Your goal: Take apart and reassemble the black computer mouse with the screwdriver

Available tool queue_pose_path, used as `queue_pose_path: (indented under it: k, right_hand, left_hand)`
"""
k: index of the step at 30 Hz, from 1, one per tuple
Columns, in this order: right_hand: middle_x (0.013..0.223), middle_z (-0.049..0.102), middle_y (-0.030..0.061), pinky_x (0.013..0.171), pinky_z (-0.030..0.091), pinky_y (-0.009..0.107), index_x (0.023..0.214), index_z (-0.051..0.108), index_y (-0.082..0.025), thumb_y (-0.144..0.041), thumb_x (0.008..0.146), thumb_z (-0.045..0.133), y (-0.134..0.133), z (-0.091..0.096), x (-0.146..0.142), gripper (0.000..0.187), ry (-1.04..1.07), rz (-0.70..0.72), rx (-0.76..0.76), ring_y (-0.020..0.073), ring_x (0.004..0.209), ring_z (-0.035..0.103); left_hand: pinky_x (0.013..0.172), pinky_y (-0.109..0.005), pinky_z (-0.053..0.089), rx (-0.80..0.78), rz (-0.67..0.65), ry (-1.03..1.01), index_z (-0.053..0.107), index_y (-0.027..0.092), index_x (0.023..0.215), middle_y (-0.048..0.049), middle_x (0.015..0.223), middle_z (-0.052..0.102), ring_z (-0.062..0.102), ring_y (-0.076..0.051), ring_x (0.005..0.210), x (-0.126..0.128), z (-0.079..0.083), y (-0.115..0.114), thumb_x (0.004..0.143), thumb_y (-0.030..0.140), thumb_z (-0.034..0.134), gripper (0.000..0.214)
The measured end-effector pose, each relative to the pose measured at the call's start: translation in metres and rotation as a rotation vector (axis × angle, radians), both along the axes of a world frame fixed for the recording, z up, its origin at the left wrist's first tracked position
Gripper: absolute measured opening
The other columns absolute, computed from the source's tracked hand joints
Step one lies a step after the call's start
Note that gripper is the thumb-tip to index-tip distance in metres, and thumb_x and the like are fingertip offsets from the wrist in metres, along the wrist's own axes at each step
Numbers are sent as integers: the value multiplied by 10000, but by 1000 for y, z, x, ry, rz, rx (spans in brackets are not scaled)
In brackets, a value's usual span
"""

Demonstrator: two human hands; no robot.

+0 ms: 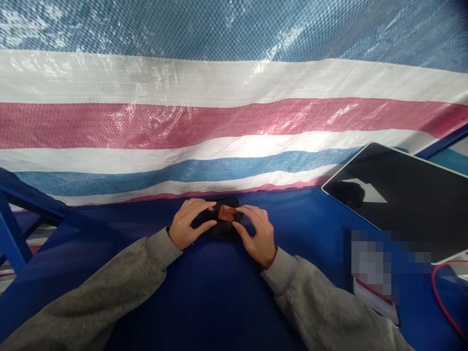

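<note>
A small black object with an orange-red rectangular panel (226, 213) lies between my two hands near the back edge of the blue table; its exact kind is too small to make out. Beneath it is a dark, rounded black thing (221, 234), partly covered. My left hand (190, 223) grips the left end of the panelled object, fingers above and thumb below. On the opposite end, my right hand (259, 230) has its fingertips and thumb closed around a small black part beside the panel. Both sleeves are grey.
A blue surface (204, 302) lies under my arms. Striped plastic sheeting (183, 126) hangs behind it. At the right are a dark flat screen with a light rim (413, 195), a partly blurred-out item (376, 300) and a red cable (438, 292). A blue frame (14, 229) stands left.
</note>
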State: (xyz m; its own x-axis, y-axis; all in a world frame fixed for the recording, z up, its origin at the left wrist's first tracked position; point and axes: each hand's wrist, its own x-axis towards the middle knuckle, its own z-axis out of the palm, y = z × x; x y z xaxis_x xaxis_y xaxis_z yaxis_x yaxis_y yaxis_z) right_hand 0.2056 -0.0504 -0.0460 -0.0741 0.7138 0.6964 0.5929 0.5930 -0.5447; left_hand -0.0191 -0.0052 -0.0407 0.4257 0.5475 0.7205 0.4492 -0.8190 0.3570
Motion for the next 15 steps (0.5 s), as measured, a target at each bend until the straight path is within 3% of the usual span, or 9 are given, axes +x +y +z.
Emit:
queue_pose_path:
  k: [4, 7, 15]
  right_hand:
    - [957, 713, 52, 808, 420, 409, 1004, 624, -220, -234, 860, 595, 0, 4, 4, 148, -15, -32, -47, 239, 888, 653]
    - [932, 698, 53, 790, 394, 403, 978, 618, -206, -204, 816, 592, 0, 3, 3, 163, -107, 29, -72, 237, 882, 631]
    - [985, 640, 90, 770, 393, 408, 1000, 648, -195, -189, 806, 621, 3, -8, 1, 195, -252, 105, -172, 261, 924, 556]
  left_hand:
    - [811, -384, 493, 27, -65, 53, 661, 191, 957, -74, 925, 680, 617, -221, 921, -3, 0, 0, 812, 245, 717, 165]
    - [738, -371, 447, 74, -158, 152, 651, 189, 818, -63, 836, 646, 590, -228, 875, -3, -1, -2, 779, 303, 747, 154]
    - [707, -350, 421, 71, -280, 268, 665, 206, 782, -42, 762, 660, 589, -194, 801, 0, 0, -2, 846, 269, 669, 90]
